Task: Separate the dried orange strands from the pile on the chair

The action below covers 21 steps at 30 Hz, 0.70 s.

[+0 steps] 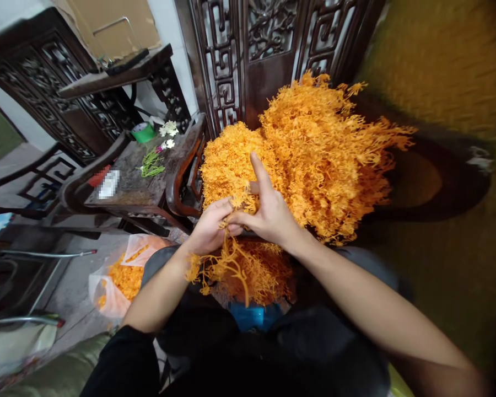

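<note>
My left hand [210, 227] is closed around an orange plastic branching sprig [231, 259], whose thin stems hang below the palm. My right hand [273, 215] meets it from the right, the thumb touching the sprig near the left fingers. Its index finger points up and away, apart from the thumb. Just beyond both hands rises a large heap of orange sprigs [322, 154], with a denser bunch at its left. Between my knees sits another mass of orange sprigs [264, 270] over a blue container [254, 315], partly hidden.
Green tape [143, 132], white flowers and green stems [152, 163] lie on a dark wooden chair seat [128, 187] at left. A plastic bag [103, 289] with orange pieces stands on the floor. Carved wooden panels [268, 82] back the heap.
</note>
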Available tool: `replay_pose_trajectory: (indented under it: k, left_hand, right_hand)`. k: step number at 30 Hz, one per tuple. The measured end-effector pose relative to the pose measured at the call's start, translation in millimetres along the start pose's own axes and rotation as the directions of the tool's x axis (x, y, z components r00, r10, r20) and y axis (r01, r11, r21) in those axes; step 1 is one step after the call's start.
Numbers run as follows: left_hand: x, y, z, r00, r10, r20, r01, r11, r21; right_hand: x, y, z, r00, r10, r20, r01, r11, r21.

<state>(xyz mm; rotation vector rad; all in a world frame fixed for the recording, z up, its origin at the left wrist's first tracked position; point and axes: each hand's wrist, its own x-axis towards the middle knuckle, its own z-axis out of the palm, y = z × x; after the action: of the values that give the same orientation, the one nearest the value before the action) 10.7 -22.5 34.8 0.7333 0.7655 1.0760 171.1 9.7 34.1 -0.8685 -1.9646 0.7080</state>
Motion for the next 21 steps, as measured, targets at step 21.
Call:
replay_pose_trajectory:
  k: [21]
  left_hand:
    - [-23.7,14.1,2.1,0.972,0.061,0.226,-0.037,0.993,-0.108]
  right_hand:
    - [41.4,58.1,-48.2,0.787,0.558,-0.263,-0.124,0.561,0.818]
